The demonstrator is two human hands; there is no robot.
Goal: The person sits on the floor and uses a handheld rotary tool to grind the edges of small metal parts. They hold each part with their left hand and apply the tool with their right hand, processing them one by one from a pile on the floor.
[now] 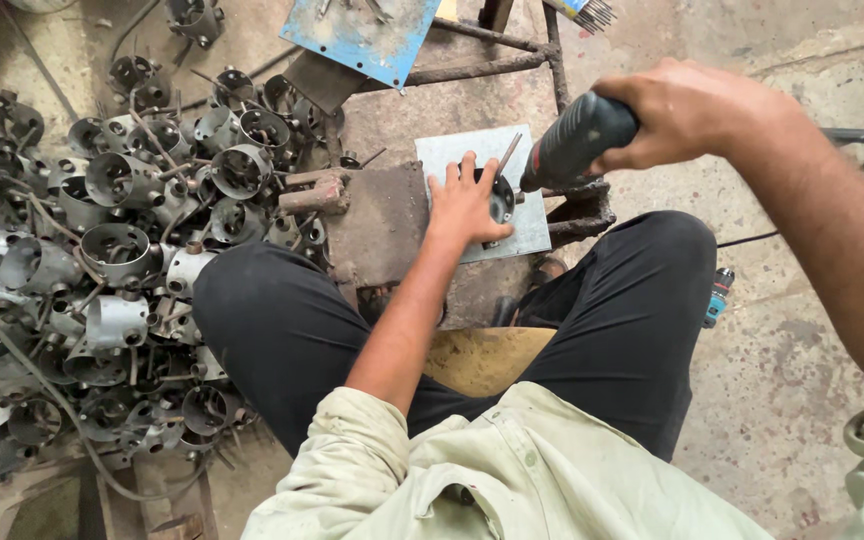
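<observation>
Pale shirt folds [512, 470] and black trouser knees [282, 320] fill the foreground as a seated worker bends over a low, rusty metal stand [392, 215]. The left hand [467, 205] lies flat with fingers spread, pressing a small round metal ring [501, 203] onto a grey steel plate [452, 150] that rests on the stand. The right hand [687, 110] is closed tightly around the dark grip of a power drill [577, 140], whose nose points down at the ring, right beside the left fingertips. A thin metal rod [508, 153] leans out of the ring. Heaped across the floor to the left is a pile of similar grey rings [102, 260], while a blue metal sheet [362, 35] sits beyond the stand. A second small tool [719, 296] lies on the concrete by the right knee. The risk appears plain: with bare fingers holding the ring so close to the drill, a slip or a snag could spin the piece out from under the palm and cut the hand. No clamp is visible, so the plate itself could shift on the stand, and loose shirt cloth hangs near the work.
</observation>
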